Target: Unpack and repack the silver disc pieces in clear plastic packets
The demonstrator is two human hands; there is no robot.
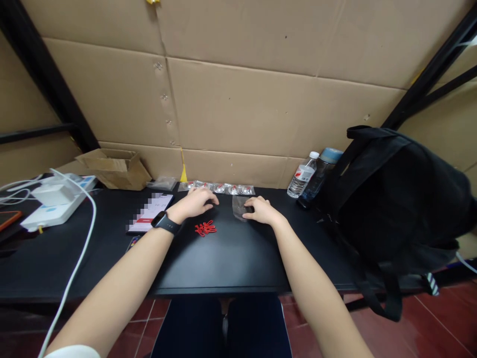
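Note:
A small clear plastic bag (239, 206) is on the black table, with my right hand (262, 210) at its right side, thumb and fingers gripping it. My left hand (197, 203), wearing a black watch (166, 223) at the wrist, reaches in front of a row of small sealed packets (233, 189). Its fingers are apart and slightly bent, and I see nothing in them. The packets hold silvery round pieces with red centres. Nearer to me than my left hand lies a little heap of red cord loops (206, 228).
Left of my arm are a phone (158, 205), an open cardboard box (121, 171), flat plastic bags (163, 183) and a white power strip (55, 211) with cables. On the right stand a water bottle (301, 176), a blue-capped bottle (322, 171) and a black backpack (395, 199). Cardboard walls the back.

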